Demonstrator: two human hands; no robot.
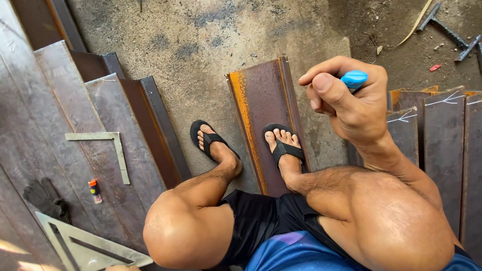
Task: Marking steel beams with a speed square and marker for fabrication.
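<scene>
The right hand (351, 103) is raised over the right knee, fist clenched round a blue marker (354, 79); only the marker's rounded blue end shows, poking out between thumb and forefinger, and the rest is buried in the fist. The wrist rests on or just above the thigh. The left hand is out of view, save perhaps a sliver of skin at the bottom edge, too little to tell. The person squats in black shorts and black sandals, the right foot (283, 145) planted on a rusty steel channel (261, 110) that lies on the concrete floor (201, 35) and runs back under the legs; the left foot (213, 145) stands on the floor just beside it. To the right of the fist lie more steel pieces (444, 135) side by side, with white chalk lines across their near ends. To the left lies a stack of long steel sections (60, 110), overlapping one another. On them rest a small metal square (108, 143), a small orange-capped tube (94, 190), a dark glove (45, 198) and, at the bottom, a larger triangular square (85, 246). At the top right, on dirtier ground, lie some dark metal bars (447, 27) and a small red scrap (435, 67).
</scene>
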